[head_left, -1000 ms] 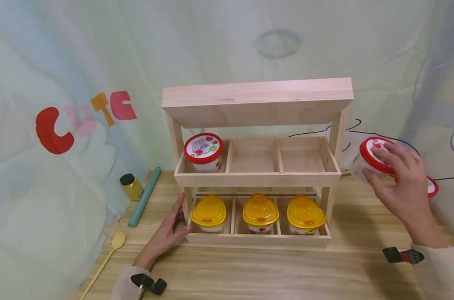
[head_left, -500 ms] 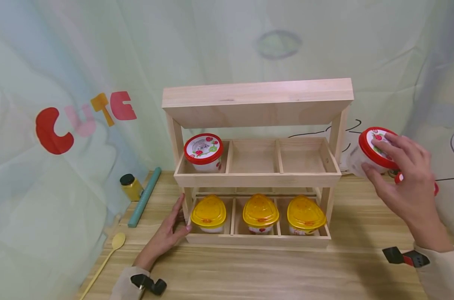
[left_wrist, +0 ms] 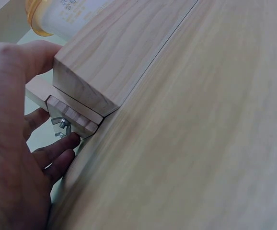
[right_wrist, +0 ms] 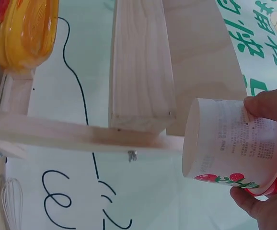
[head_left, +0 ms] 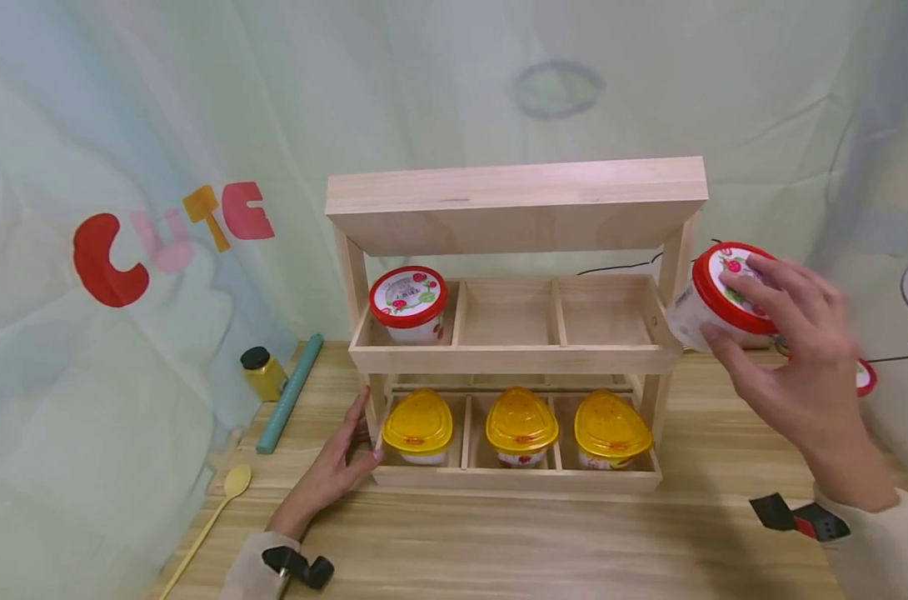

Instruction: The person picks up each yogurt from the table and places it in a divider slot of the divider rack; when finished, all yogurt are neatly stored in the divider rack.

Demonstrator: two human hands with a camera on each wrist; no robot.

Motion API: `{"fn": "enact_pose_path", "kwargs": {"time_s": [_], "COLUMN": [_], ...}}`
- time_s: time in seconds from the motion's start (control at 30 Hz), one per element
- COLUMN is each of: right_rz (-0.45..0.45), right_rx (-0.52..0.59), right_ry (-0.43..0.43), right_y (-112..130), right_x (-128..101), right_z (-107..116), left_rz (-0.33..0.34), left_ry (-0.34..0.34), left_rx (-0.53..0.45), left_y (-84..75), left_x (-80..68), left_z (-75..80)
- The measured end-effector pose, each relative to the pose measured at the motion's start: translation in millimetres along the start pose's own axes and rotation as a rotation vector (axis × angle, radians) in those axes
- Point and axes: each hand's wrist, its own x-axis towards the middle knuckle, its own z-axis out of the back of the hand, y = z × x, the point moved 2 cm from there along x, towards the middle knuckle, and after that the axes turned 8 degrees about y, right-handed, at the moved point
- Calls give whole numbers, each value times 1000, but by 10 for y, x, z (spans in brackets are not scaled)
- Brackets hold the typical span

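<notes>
My right hand (head_left: 810,367) holds a white paper tub (head_left: 697,321) with a red strawberry-print lid, tilted, in the air beside the right end of the wooden rack's (head_left: 514,361) upper tray. Fingers lie over the lid and the thumb is against the side; the right wrist view shows the tub's printed wall (right_wrist: 234,143). At the lower left corner of the rack, my left hand (head_left: 334,471) grips the tray end, thumb on the front edge and fingers beside the wing nuts (left_wrist: 62,123). A similar red-lidded tub (head_left: 407,300) sits in the upper left compartment.
In the lower tray stand yellow-lidded cups (head_left: 521,419), one per compartment. On the left lie a teal rod (head_left: 289,396), a yellow jar (head_left: 262,375) with a black lid and a yellow spoon (head_left: 236,482). Another red lid (head_left: 865,377) shows behind my right hand; a whisk (right_wrist: 12,201) is also visible.
My right hand has lifted the red-lidded tub somewhat and brought it left, close to the upper tray's right end. My left hand stays at the rack's lower left corner.
</notes>
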Motion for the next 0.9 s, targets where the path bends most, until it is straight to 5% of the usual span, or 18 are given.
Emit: {"fn": "enact_pose_path", "kwargs": {"time_s": [0.9], "right_rz": [92], "right_rx": [94], "right_ry": [101], "right_y": [417], "right_x": [220], "right_z": [-475], "left_rz": [-20], "left_ry": [-4], "left_rx": [-49], "left_y": [-28], "left_x": [13], "left_z": [0]}}
